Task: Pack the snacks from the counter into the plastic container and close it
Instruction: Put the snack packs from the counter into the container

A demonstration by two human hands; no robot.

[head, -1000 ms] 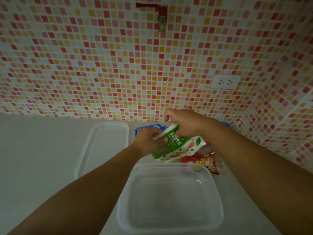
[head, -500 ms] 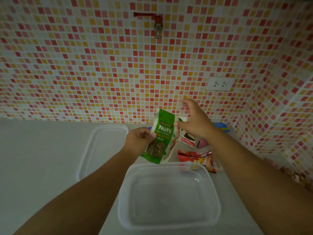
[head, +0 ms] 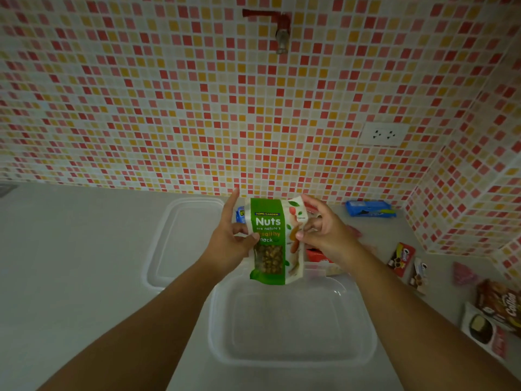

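Both hands, left hand [head: 229,244] and right hand [head: 324,235], pinch the nuts pouch [head: 275,241] upright between their fingers, above the empty container's [head: 293,362] far rim; best tipped flat, lowered inside.

Premises: domestic kitchen. Evidence: a pale counter [head: 70,249] runs along walls clad in small mosaic tiles [head: 141,108] of red, orange and cream, meeting at the counter's far right corner. A red-handled tap [head: 277,26] projects from the back wall. A white wall socket [head: 382,134] sits above the counter's far right. Packaged snacks [head: 493,311] line the right edge; a clear plastic container [head: 293,359] stands at the near edge.
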